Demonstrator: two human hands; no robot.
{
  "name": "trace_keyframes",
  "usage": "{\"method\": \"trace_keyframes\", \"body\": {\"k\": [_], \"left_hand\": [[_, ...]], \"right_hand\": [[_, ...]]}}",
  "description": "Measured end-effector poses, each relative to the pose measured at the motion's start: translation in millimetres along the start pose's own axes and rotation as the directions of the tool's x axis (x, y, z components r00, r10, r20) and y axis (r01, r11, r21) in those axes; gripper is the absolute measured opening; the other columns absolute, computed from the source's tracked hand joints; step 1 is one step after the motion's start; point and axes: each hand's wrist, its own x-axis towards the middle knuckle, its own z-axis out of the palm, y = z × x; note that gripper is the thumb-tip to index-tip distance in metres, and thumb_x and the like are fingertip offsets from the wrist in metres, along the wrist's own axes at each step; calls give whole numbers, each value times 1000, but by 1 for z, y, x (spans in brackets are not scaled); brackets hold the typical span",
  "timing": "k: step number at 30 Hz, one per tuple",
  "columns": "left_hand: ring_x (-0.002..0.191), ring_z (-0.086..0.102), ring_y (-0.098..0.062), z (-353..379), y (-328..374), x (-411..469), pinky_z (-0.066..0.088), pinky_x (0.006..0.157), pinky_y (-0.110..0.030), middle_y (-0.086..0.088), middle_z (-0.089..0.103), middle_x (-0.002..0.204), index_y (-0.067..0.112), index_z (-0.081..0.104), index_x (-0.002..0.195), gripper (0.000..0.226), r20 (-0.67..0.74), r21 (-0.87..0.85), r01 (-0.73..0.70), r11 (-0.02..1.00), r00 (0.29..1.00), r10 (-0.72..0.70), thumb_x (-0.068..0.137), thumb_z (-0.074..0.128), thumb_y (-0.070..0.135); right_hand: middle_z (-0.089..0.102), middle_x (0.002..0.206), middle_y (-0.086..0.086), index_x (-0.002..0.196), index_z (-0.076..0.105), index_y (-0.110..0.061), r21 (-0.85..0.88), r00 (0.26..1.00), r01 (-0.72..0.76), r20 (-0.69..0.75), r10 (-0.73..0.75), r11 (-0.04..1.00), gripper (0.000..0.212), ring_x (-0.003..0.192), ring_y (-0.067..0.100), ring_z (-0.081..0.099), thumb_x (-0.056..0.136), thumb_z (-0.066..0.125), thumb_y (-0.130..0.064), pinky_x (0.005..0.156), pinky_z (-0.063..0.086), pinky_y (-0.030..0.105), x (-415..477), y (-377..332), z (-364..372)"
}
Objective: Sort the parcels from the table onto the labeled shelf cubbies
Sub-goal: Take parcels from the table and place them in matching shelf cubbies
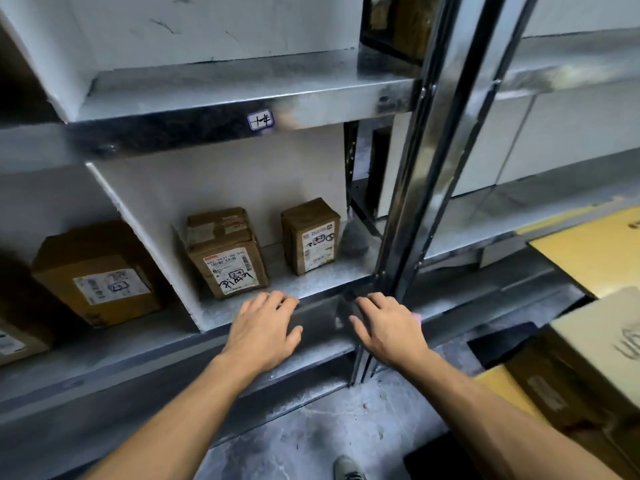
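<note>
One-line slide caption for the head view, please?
Left hand and right hand, both open, at the shelf edge before a wide parcel and a narrow parcel in one cubby.

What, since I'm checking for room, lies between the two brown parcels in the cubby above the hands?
Nothing: the head view shows only bare metal shelf between the scribbled-label parcel and the smaller parcel; they stand apart.
</note>
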Motion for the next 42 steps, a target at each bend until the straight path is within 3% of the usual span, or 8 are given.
{"method": "trace_keyframes", "body": {"k": [2,6,11,19,28,31,37,42], "left_hand": [[126,41,-19,2,10,-5,30,106,-36,6,46,138,28,39,142,57,10,-12,-65,998,998,65,92,42,54],[128,39,-19,11,38,-13,28,108,-36,7,44,140,29,38,143,57,34,-45,-196,980,980,197,92,41,54],[122,46,-21,14,92,-13,33,104,-36,6,51,132,27,46,138,53,16,-83,-389,918,920,391,90,45,51],[117,50,-21,13,219,-10,36,102,-36,5,56,125,25,54,130,48,-50,-128,-693,710,719,693,89,51,48],[114,53,-20,13,371,3,44,98,-39,4,58,124,28,53,130,56,-140,-150,-828,541,559,817,85,38,56],[116,50,-17,17,413,13,40,102,-39,6,56,127,33,45,133,56,-129,-126,-832,541,554,822,85,32,60],[117,48,-18,25,467,32,39,102,-40,4,54,129,32,40,136,54,-101,-98,-776,623,631,769,88,33,56],[117,48,-21,42,481,34,37,102,-41,1,54,130,33,32,139,52,-40,-99,-713,694,700,713,91,30,54]], "right_hand": [[62,108,4,116,63,-18,-73,1000,-5,13,6,997,39,93,30,63,97,47,-49,70,49,39,-20,-3,-7],[59,115,5,121,57,-20,-148,991,-115,49,123,982,47,104,32,59,99,35,-53,83,48,42,-64,2,-13],[56,119,4,122,53,-22,-191,945,-312,36,324,931,45,106,31,58,98,36,-57,81,49,40,-127,23,-26],[55,128,4,130,52,-26,-246,754,-643,-32,657,726,50,115,29,56,98,35,-61,88,49,42,-247,83,-70],[56,131,2,132,51,-28,-150,559,-829,-227,797,539,47,117,25,55,97,42,-58,92,51,41,-330,162,-100],[55,136,5,133,50,-28,-153,552,-834,-219,805,530,47,129,28,49,98,40,-57,102,47,45,-340,195,-107],[58,131,2,139,43,-34,-73,527,-849,-207,824,524,50,122,25,53,97,39,-62,97,47,43,-345,240,-105],[50,139,4,145,28,-43,165,508,-843,-69,858,512,52,123,25,52,98,38,-63,96,49,45,-343,255,-92]]}}
